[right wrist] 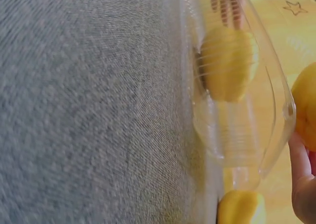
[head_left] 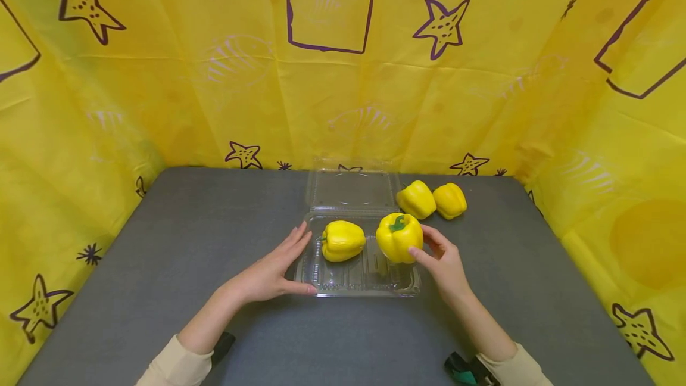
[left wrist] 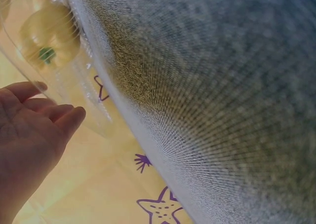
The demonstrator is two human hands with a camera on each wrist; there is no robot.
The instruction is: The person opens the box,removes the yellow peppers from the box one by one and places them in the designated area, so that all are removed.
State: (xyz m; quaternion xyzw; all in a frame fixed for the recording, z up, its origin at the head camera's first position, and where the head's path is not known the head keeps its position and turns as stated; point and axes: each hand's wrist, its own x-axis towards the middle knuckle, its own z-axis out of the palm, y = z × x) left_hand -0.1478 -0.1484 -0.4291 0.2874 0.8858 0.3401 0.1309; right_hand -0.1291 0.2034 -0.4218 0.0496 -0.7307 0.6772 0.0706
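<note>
My right hand (head_left: pixel 446 264) grips a yellow bell pepper (head_left: pixel 398 239) between thumb and fingers, its green stem turned up, over the right half of a clear plastic clamshell container (head_left: pixel 370 290). In the right wrist view, the held pepper (right wrist: pixel 307 105) shows at the right edge, higher than the container's rim (right wrist: pixel 290 110). A second bell pepper (head_left: pixel 343 241) lies on its side in the left half of the container. My left hand (head_left: pixel 268 270) rests along the container's left edge, fingers extended and thumb at the front corner; the left wrist view shows those fingers (left wrist: pixel 61 118) beside the clear wall.
The container's lid (head_left: pixel 351 188) stands folded back behind the base. Two more yellow bell peppers (head_left: pixel 417 199) sit side by side at the back right of the grey table (head_left: pixel 225 219). A yellow cloth (head_left: pixel 343 94) with starfish drawings surrounds the table's back and sides.
</note>
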